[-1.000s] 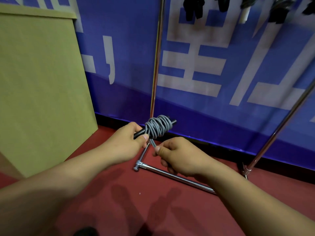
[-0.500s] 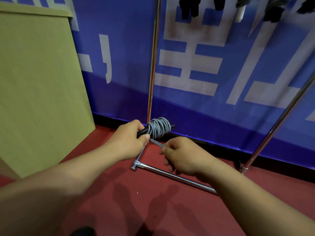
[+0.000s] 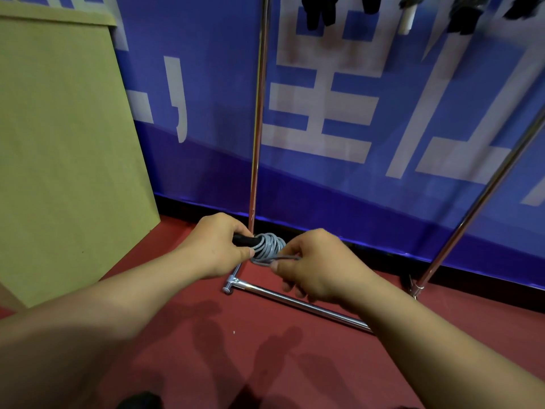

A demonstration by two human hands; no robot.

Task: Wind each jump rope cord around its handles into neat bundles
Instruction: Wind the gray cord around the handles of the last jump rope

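A jump rope with black handles [image 3: 244, 240] is held in mid-air in front of me, its grey cord [image 3: 269, 247] coiled thickly around the handles. My left hand [image 3: 216, 246] grips the handles at their left end, thumb pressed against the coil. My right hand [image 3: 317, 262] sits right against the coil's right side and pinches the loose end of the cord between thumb and forefinger. The right ends of the handles are hidden behind my right hand.
A chrome clothes rack stands close behind my hands: an upright pole [image 3: 257, 113], a floor bar [image 3: 298, 302] and a slanted pole [image 3: 483, 190]. A blue banner [image 3: 354, 98] covers the wall. A tan board [image 3: 59, 143] leans at the left. The floor [image 3: 236, 349] is red.
My right hand moved left and up, close against the coil, taking the cord's loose end with it. The bundle tilted so its handle tips are now hidden. The camera view dipped lower.
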